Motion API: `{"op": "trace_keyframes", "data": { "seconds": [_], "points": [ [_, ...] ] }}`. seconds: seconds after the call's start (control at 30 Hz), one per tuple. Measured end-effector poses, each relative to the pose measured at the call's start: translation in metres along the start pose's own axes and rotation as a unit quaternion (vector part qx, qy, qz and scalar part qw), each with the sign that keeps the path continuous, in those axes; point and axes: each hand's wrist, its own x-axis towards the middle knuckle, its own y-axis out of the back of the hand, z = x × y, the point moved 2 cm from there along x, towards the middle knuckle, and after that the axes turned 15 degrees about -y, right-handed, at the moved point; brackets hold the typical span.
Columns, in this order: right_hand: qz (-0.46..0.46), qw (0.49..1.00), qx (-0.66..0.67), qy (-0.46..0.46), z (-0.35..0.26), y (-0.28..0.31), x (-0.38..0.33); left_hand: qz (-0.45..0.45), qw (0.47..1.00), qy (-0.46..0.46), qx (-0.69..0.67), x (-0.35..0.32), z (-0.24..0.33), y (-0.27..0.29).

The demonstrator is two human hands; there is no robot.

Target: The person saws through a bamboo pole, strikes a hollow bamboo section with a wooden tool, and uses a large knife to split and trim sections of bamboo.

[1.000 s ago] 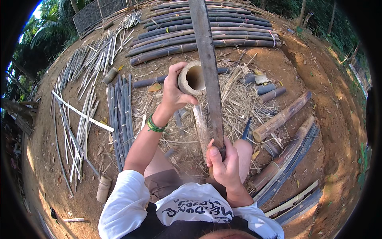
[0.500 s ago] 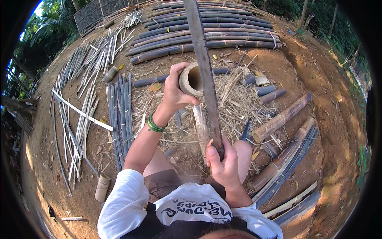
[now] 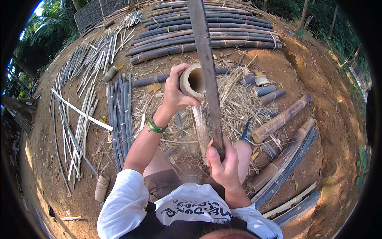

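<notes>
The bamboo tube point(image 3: 192, 81) sits just above the centre of the frame, its open end turned up toward the viewer. The left hand point(image 3: 174, 88) is curled around its left side, fingers over the upper edge and thumb along the lower one, opened only as wide as the tube needs. The right hand point(image 3: 225, 162), lower and right of centre, is closed in a fist around the grip of a long, dark blade point(image 3: 210, 65), which runs up the frame across the right edge of the tube's mouth. The visible part of the rim is round and unsplit, so this piece seems to be at an early stage, with any splitting not yet done; how much is left cannot be judged. Around it lie straw-like shavings point(image 3: 234, 113), and at upper left many split strips point(image 3: 105, 53), which suggest finished pieces; the whole poles point(image 3: 171, 51) at top centre look uncut. The blade hides the tube's right edge, and whether the two touch cannot be told. The tube's far end is out of sight, the blade's tip is cut off by the top edge, and the pale stick point(image 3: 200, 121) below disappears behind the right hand.
</notes>
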Motion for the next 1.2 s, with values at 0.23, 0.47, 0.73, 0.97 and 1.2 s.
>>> {"op": "trace_keyframes", "data": {
  "seconds": [0.23, 0.47, 0.73, 0.97, 1.2],
  "points": [
    [0.018, 0.999, -0.028, -0.003, -0.002, -0.002, 0.002, -0.004, 1.000, -0.005, 0.005, 0.000, 0.000, -0.001],
    [0.032, 0.996, -0.078, 0.000, -0.014, 0.004, 0.006, 0.001, 1.000, -0.005, 0.006, -0.002, -0.003, -0.004],
    [0.066, 0.988, -0.139, 0.017, -0.019, 0.001, 0.016, -0.005, 1.000, 0.021, 0.002, -0.001, -0.002, -0.008],
    [0.068, 0.987, -0.144, 0.021, -0.021, 0.004, 0.021, 0.056, 0.941, -0.287, 0.171, 0.083, 0.052, 0.018],
    [0.087, 0.983, -0.164, 0.011, -0.031, 0.008, 0.027, -0.153, 0.782, -0.479, 0.368, 0.260, 0.120, -0.022]
  ]
}}
